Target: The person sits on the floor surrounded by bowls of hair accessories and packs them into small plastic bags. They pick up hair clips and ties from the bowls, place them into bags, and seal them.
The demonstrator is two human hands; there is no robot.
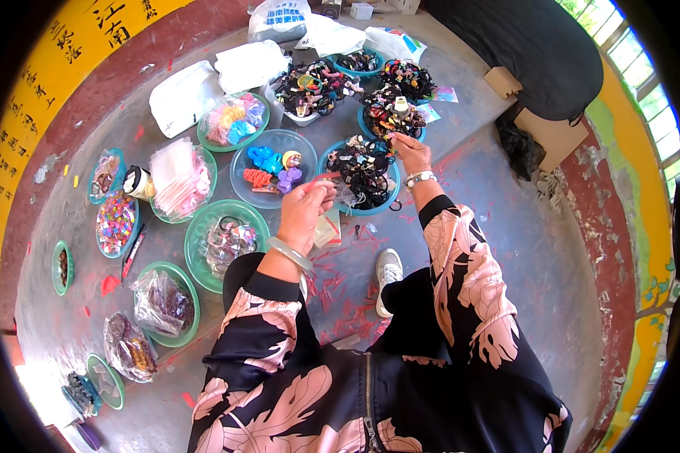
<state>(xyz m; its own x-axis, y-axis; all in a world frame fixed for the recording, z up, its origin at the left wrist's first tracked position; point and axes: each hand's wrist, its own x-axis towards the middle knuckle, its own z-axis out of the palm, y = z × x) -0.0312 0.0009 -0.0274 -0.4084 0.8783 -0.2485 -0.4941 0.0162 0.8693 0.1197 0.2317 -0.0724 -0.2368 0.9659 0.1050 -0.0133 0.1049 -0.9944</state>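
Hair accessories fill a blue bowl on the concrete floor. Right hand reaches over the bowl's far rim; grip cannot be determined. Left hand pinches a thin red strip beside that bowl.

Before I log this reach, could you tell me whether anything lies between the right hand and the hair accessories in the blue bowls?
Nothing visible does: the right hand already touches the dark hair accessories heaped in a blue bowl.

Tiny items in the far bowls, indistinct; right hand's fingertips hidden.
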